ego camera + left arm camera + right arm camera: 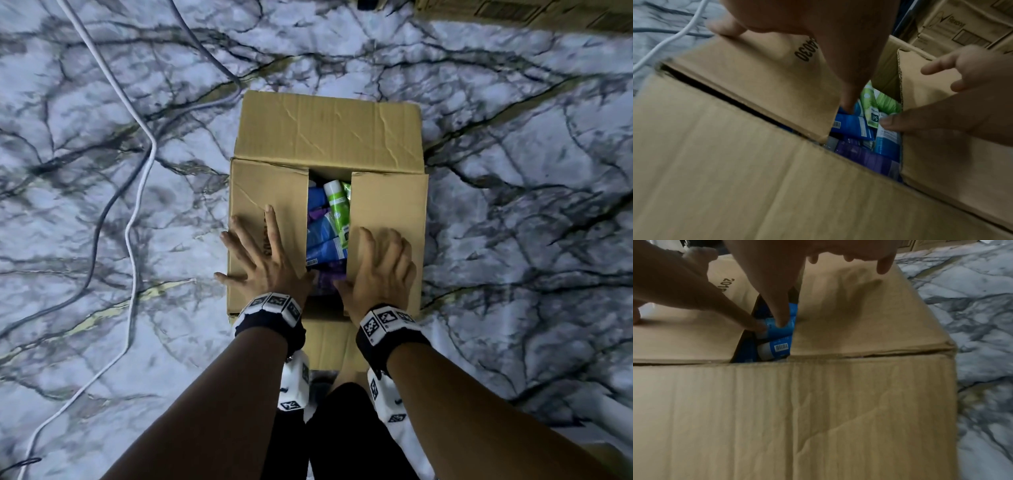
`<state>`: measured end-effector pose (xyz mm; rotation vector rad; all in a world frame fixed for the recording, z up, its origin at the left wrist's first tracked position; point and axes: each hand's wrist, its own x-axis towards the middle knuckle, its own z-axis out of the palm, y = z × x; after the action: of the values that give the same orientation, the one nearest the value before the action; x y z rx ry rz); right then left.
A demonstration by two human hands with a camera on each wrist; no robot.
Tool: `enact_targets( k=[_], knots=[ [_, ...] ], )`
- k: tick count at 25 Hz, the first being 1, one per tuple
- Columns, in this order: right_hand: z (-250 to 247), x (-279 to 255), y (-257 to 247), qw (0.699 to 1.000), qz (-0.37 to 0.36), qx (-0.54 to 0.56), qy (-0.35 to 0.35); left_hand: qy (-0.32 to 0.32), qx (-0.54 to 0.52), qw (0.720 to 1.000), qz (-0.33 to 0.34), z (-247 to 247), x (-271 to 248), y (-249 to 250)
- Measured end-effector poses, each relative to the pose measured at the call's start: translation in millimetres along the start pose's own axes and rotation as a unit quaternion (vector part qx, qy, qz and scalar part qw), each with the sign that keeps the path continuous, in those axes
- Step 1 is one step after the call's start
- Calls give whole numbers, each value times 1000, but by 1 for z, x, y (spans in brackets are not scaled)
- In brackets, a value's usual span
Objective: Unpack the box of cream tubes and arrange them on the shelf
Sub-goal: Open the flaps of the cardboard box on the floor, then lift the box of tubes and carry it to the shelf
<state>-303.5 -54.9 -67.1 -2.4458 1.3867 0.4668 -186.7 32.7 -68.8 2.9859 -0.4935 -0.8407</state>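
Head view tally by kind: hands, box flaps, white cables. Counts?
Hands: 2 (left hand, right hand)
Box flaps: 4 (far flap, left flap, right flap, near flap)
White cable: 1
Total: 7

Dim marble-patterned floor (513,171) crossed by a white cable (137,205) and a grey cable (99,219).

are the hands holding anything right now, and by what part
Nothing is gripped: left hand and right hand rest flat on the brown cardboard box's inner flaps, thumbs in the gap.
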Motion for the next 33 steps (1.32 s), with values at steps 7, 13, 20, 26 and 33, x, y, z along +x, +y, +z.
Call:
enact_targets(
  k=[7, 13, 20, 26, 33],
  knots=[
    [-51, -16, 5, 999, -20, 30, -29, -49, -160, 983, 70, -49, -18, -22],
    [-98, -35, 28, 996, -3, 89, -26, 24, -264, 960, 94, -95, -31, -82],
    [-98, -46, 73, 996, 61, 54, 39, 90, -102, 990, 24, -100, -13, -115],
    [-75, -33, 81, 989, 55, -139, 14, -68, -35, 995, -63, -68, 5, -100],
    [-24, 22, 78, 985, 59, 61, -147, -89, -65, 994, 25, -32, 36, -68]
  ],
)
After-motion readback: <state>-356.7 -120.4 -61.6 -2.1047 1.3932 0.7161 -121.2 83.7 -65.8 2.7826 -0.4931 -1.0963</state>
